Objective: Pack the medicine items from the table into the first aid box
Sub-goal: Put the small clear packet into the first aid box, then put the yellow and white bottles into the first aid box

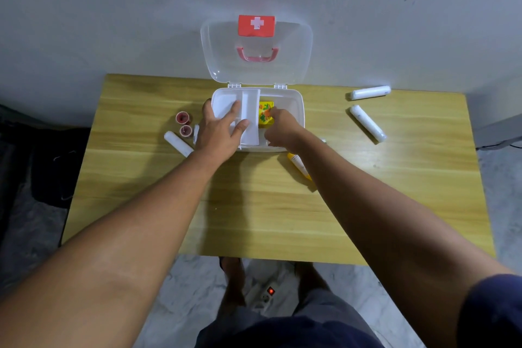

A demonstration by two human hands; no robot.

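A: Several items are not packed yet. Start at the left?

B: Far left on the table (254,220): one white roll (178,143) lying on a slant, two red tape rolls (183,122) just behind it, all close beside the box (298,110). The left hand (219,133) is the nearer one to them. It lies flat, fingers spread, on the white tray (250,116) over the box's left half, gripping nothing.

A: And the middle?

B: A yellow carton (266,113) sits in the box's right compartment, just right of the tray. The right hand (282,128) comes in from the near side, fingertips on the carton's near-right edge – whether it pinches or only pushes, I cannot tell. The carton lies directly ahead of those fingers, so I'd judge it is being seated.

A: Anything in the way?

B: The tray's edge is tight against the carton – that could snag it. The clear lid (296,45) stands open against the wall.

A: To the right?

B: A yellow tube (299,167) pokes out from under the right forearm, near the box's front corner. Two more white rolls (368,123) lie well apart at the far right, nearest the right hand.
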